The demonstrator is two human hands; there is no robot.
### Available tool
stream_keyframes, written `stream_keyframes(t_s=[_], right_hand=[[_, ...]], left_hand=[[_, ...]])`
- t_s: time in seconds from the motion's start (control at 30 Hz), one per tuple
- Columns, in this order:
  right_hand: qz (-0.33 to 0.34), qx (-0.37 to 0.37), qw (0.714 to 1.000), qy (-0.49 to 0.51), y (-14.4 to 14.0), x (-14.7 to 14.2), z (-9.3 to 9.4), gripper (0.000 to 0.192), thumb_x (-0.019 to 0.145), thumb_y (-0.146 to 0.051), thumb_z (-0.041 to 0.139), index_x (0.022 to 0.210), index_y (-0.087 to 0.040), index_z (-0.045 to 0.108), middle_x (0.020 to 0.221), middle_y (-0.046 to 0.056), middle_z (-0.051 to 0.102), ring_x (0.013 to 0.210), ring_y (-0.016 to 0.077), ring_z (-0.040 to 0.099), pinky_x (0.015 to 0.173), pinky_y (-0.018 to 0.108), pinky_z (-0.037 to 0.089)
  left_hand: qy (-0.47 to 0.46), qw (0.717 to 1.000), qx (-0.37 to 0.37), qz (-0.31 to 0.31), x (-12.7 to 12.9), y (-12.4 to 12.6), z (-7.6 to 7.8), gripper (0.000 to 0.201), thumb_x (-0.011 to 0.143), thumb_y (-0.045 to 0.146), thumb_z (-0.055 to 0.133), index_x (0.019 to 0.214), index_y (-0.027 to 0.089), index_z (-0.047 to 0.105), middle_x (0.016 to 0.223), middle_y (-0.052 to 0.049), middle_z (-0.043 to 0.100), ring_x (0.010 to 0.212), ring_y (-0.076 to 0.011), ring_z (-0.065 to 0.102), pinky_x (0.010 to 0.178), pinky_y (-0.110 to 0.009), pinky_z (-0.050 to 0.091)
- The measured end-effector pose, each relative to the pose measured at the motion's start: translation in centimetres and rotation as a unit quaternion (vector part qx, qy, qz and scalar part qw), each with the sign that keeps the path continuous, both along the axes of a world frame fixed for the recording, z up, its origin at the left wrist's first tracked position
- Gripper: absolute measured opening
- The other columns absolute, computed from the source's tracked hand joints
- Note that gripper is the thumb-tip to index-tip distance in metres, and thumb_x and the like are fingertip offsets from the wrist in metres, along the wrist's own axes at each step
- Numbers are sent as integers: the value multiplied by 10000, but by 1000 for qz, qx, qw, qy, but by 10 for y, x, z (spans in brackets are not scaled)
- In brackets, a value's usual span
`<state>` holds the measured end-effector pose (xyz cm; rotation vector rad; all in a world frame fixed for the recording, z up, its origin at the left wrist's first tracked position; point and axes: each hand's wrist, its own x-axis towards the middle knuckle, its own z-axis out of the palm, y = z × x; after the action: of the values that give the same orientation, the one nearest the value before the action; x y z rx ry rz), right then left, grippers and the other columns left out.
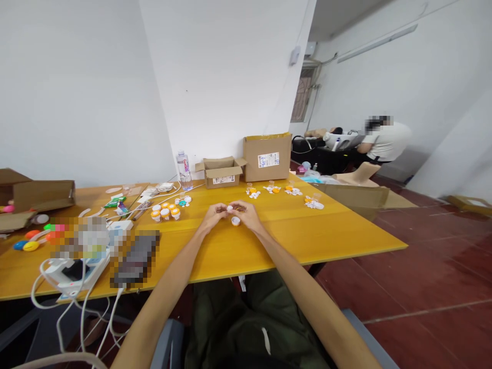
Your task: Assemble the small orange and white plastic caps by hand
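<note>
Small white piece (229, 208): pinched between fingertips over the yellow table (300, 225).
Left hand (212, 216): fingers curled, closed on the piece's left side.
Right hand (248, 214): fingers bent, closed on its right.
Round white part (236, 222): set just below the hands.
Orange-and-white jars (165, 211): grouped to the left.

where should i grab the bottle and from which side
Best around the middle of the bottle, probably from the front and slightly above: it stands upright, tall and slim, with the wall behind, the small box on its right and small parts in front.
</note>
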<state>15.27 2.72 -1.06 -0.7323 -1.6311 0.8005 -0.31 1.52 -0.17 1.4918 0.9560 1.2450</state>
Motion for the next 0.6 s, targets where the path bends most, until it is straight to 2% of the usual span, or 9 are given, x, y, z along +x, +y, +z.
stream_keyframes(t_s=[0.4,0.6], right_hand=[[-12,72,996,-44,-1,1,0,107,744,-327,705,793,-240,742,778,25,700,745,181,646,673,290,518],[-28,102,993,-59,-2,2,0,90,772,-310,695,806,-244,746,770,25,691,740,182,639,706,305,514]], left_hand=[[4,1000,-9,5,1,0,1,177,563,263,763,663,170,651,675,11,653,686,-139,579,680,-259,450],[6,1000,-10,5,1,-1,1,169,568,261,760,660,170,652,670,12,649,680,-136,578,675,-257,449]])
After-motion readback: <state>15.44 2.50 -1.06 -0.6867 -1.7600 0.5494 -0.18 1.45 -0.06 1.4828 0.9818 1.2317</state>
